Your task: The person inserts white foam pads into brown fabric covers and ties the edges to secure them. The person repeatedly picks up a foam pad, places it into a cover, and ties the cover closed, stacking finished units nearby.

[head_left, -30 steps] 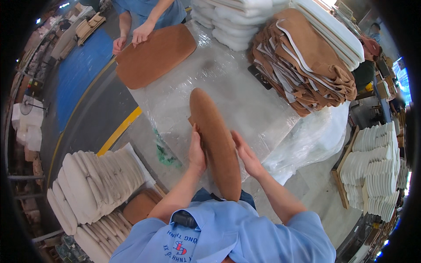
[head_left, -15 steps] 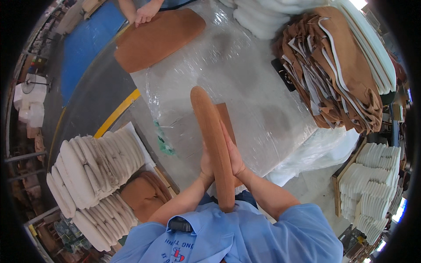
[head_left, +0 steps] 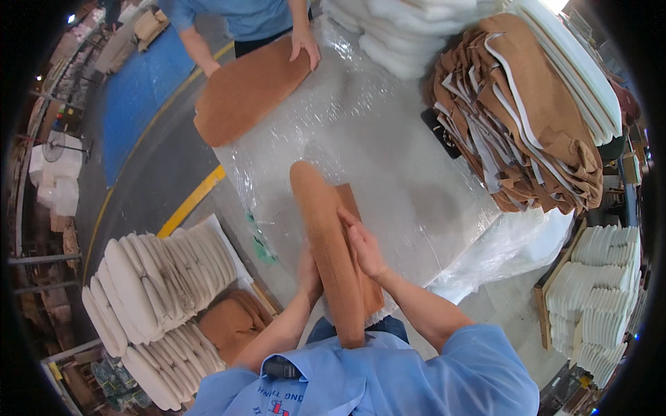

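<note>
A long brown fabric-covered cushion [head_left: 326, 256] stands on edge in front of me, its lower end against my shirt. My left hand [head_left: 309, 270] is pressed along its left side, the fingers partly hidden behind it. On the other side my right hand [head_left: 364, 248] lies against the cover, fingertips near its upper edge. Beneath the cushion a flat brown piece [head_left: 373, 295] rests on the plastic-wrapped table [head_left: 423, 208]. Across the table, a person's two hands touch another brown cushion [head_left: 253, 90] lying flat.
Brown covers with white edges form a pile [head_left: 513, 118] at the far right, beside white foam pads [head_left: 590, 76]. White pads [head_left: 163, 277] are stacked at left, near folded brown covers [head_left: 236, 319]. Another white stack [head_left: 590, 284] stands at right.
My right hand has shifted its hold, its fingers now bent toward the cushion's upper edge. The cushion leans slightly more to the left. The other person's hands have moved apart on their cushion.
</note>
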Demonstrator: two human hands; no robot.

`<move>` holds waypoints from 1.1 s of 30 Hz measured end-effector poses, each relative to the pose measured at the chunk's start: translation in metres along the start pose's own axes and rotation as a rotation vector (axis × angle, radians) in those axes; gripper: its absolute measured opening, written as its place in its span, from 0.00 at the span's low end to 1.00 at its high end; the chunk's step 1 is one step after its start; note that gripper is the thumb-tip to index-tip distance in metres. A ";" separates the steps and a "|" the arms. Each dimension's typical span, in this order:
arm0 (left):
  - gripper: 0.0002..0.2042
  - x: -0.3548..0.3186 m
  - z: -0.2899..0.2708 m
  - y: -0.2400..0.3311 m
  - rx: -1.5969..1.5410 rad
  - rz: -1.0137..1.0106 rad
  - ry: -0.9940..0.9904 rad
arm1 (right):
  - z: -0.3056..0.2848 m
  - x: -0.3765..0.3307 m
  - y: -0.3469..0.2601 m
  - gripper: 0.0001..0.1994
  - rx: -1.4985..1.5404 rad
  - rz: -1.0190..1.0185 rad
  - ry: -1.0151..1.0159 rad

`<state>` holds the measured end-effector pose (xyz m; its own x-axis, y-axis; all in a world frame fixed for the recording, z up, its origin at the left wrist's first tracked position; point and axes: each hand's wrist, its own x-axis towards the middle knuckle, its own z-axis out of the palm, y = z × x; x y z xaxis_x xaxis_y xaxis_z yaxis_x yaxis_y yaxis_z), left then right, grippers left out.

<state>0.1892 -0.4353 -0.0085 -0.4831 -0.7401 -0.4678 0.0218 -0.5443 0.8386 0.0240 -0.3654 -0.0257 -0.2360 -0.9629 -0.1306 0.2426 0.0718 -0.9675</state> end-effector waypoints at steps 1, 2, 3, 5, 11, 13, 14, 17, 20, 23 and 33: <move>0.38 0.003 -0.003 0.012 -0.209 0.048 -0.004 | 0.004 0.011 -0.016 0.36 -0.003 -0.041 0.005; 0.39 0.009 -0.005 0.024 -0.178 0.143 -0.010 | 0.007 0.028 -0.032 0.36 -0.005 -0.082 0.010; 0.39 0.019 0.013 0.055 -0.153 0.222 -0.041 | 0.005 0.043 -0.046 0.36 -0.019 -0.118 0.043; 0.40 0.033 0.038 0.089 -0.149 0.276 -0.083 | 0.008 0.069 -0.047 0.33 0.037 -0.125 0.020; 0.40 0.057 0.044 0.050 -0.284 0.327 -0.021 | 0.020 0.082 -0.012 0.36 0.054 -0.122 0.000; 0.40 0.067 0.041 0.026 -0.287 0.342 -0.007 | 0.018 0.080 -0.005 0.36 0.070 -0.091 -0.003; 0.39 0.071 0.037 0.017 -0.287 0.338 -0.007 | 0.019 0.079 -0.001 0.36 0.077 -0.075 -0.004; 0.38 0.066 0.029 -0.003 -0.265 0.270 -0.037 | 0.018 0.080 0.006 0.36 0.092 -0.053 0.015; 0.36 0.081 0.027 0.000 -0.257 0.322 -0.035 | 0.022 0.081 0.006 0.36 0.082 -0.072 -0.007; 0.34 0.074 0.011 0.010 -0.117 0.216 -0.067 | 0.021 0.082 0.001 0.36 0.085 -0.096 0.000; 0.29 -0.051 -0.003 -0.070 0.255 0.128 -0.033 | 0.058 -0.049 -0.007 0.33 -0.008 -0.089 0.186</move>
<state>0.2151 -0.3609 -0.0440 -0.5192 -0.7806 -0.3480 -0.1343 -0.3276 0.9352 0.0881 -0.3334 -0.0004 -0.4259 -0.9011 -0.0811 0.2057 -0.0092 -0.9786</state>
